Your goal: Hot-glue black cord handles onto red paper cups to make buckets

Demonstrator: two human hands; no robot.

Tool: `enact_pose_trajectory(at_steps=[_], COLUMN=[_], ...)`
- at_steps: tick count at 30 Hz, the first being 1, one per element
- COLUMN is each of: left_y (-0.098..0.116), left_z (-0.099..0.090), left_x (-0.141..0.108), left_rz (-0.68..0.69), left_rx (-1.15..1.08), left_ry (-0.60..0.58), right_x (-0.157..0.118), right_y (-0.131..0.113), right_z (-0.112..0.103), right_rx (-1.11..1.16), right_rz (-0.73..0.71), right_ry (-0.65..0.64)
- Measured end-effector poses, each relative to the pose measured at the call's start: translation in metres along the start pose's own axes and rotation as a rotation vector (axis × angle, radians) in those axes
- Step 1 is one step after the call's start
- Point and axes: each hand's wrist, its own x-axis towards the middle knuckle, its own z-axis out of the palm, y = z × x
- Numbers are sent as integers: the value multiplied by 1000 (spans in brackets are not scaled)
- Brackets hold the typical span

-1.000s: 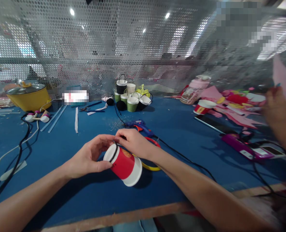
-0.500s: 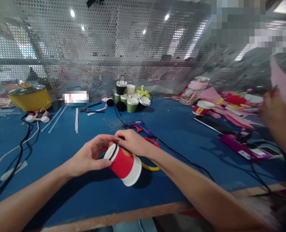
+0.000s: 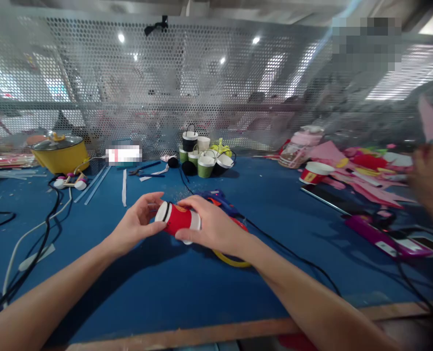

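Observation:
Between my two hands is a paper cup [image 3: 176, 219] with a red band, white ends and a black strip round its left end. It lies tilted nearly sideways above the blue table. My left hand [image 3: 139, 222] grips the left end, thumb on the near side and fingers behind. My right hand [image 3: 207, 222] wraps round the other end, its thumb along the near side. Just beyond my right hand lies a blue glue gun [image 3: 221, 199]. A yellow and red ring [image 3: 233, 260] sits partly hidden under my right wrist.
Small green, black and white cups [image 3: 205, 165] stand grouped at the back. A yellow pot [image 3: 61, 156] and cables [image 3: 50, 209] are on the left. To the right are another red cup [image 3: 313, 173], a phone [image 3: 328, 199], a purple power strip [image 3: 379, 234] and another person's hand [image 3: 428, 180].
My right hand has moved from the cup's black-striped end to wrap round its other end. The cup has turned more sideways. The camera view has tilted up a little.

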Motion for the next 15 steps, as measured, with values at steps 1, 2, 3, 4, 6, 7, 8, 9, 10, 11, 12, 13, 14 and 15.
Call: enact_pose_trajectory(at_steps=[1,2,3,4,6,7,8,9,10,11,12,13,14,15], left_y=[0,0,-1,-2,-5,-7,-9,-11,-12,-13,-13,-12,-12,-11], left_z=[1,1,1,1,-2,-4,-5,-7,-7,-8,-8,-7,-7,-6], left_x=[0,-1,-1,-1,0,1,2,2,3,3,4,3,3,3], left_rz=[9,16,22,30,66,91,114,130,139,140,134,122,106,86], left_rx=[15,27,37,48,81,106,133,158,173,178,170,153,133,112], left_ry=[3,-1,-10,-23,-46,-51,-54,-60,-67,-75,-81,-83,-81,-73], right_x=[-1,-2,-2,-2,-2,-2,-2,-2,-2,-2,-2,-3,-3,-3], right_y=[-3,-4,-5,-4,-2,-1,0,0,0,0,-1,-2,-2,-3], right_z=[2,5,8,10,13,14,15,15,15,15,15,14,14,14], right_rx=[-40,-68,-80,-80,-56,-39,-21,0,27,65,110,163,223,290], right_rz=[11,28,43,53,74,87,104,122,136,143,149,161,178,200], right_ry=[-56,-93,-116,-121,-86,-51,-9,34,69,83,75,50,11,-32])
